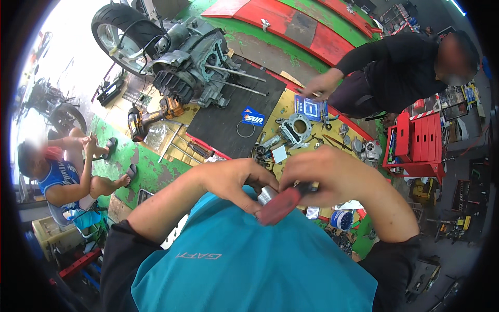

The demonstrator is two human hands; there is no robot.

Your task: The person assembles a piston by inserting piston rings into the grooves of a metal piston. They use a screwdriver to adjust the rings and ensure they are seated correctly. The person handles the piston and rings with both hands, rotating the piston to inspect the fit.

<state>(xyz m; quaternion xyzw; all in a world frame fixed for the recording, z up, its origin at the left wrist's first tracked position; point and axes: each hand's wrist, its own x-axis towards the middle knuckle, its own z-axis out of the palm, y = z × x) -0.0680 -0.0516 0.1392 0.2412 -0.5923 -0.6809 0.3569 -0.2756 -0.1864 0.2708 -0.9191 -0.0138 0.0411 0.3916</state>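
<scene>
Teal shirt [249, 270] by bench edge [188, 157], L hand [231, 179] clasps cyl. [266, 194], R hand [338, 174] grips red tool [280, 206], prob.

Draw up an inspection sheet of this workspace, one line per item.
Surface: dark mat on a yellowish worktop.
Job's things: small, roundish silver part; red object, blurred.
Clutter: engine with wheel, black-and-orange drill, flanged metal cylinder, blue packet, loose small parts.
Left grip: closed on the silver part.
Right grip: closed on the red object; whether that touches the silver part is unclear.
Cables: black cable or hose looping by the wheel.
Surroundings: co-worker at right, hand over the worktop; seated person at left; red tool chest; worn green floor.
</scene>
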